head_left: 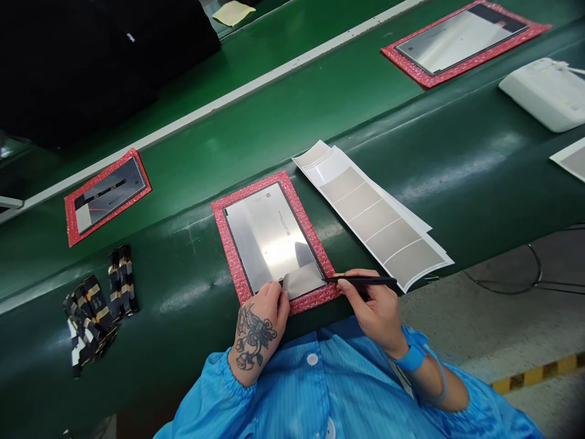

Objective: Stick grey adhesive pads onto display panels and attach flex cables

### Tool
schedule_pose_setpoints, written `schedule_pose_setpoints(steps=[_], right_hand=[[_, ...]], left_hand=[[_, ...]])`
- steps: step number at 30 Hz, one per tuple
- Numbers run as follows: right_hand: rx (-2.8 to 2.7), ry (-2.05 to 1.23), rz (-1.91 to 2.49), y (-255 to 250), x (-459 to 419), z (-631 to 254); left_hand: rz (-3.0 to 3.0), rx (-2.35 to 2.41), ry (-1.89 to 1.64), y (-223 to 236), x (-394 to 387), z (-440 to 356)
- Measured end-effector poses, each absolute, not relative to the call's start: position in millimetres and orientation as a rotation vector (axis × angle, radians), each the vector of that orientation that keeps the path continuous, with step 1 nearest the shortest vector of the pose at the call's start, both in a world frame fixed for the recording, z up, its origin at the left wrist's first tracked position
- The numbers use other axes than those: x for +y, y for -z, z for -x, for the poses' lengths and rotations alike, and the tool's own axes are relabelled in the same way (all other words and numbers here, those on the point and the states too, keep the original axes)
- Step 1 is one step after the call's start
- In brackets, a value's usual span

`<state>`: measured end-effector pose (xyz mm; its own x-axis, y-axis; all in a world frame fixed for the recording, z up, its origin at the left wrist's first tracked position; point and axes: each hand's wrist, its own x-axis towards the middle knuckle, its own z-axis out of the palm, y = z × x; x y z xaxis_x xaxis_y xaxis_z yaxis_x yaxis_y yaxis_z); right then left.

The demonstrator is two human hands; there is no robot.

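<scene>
A silver panel [267, 235] lies on a red bubble-wrap mat [223, 235] on the green bench in front of me. A grey rectangular sticker [302, 280] sits on the panel's near corner. My left hand [258, 326], tattooed on the back, has its fingers closed, pinching the sticker's left edge. My right hand [372, 305] is closed round black tweezers [365, 281], whose tip touches the sticker's right edge. A blue strap circles my right wrist.
White backing sheets with grey stickers [379, 222] lie right of the mat. A pile of black flex parts [98, 305] sits at the left. Two more panels on red mats [107, 195] [461, 39] ride the far belt. A white device [543, 91] stands far right.
</scene>
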<state>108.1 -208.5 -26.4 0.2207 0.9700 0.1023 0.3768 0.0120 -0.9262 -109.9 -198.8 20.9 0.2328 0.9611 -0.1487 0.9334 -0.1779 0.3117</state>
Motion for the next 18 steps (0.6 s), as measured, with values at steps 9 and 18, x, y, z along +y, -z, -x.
schedule_pose_setpoints(steps=[9,18], right_hand=[[-1.322,-0.760,1.558,25.2,-208.1,-108.6],[-1.298,-0.794,1.576,24.2,-207.7,-108.2]], left_hand=[[-2.149,1.776,-0.013,-21.7,-198.0,108.0],[-2.158,1.782,-0.007,-21.7,-198.2,108.0]])
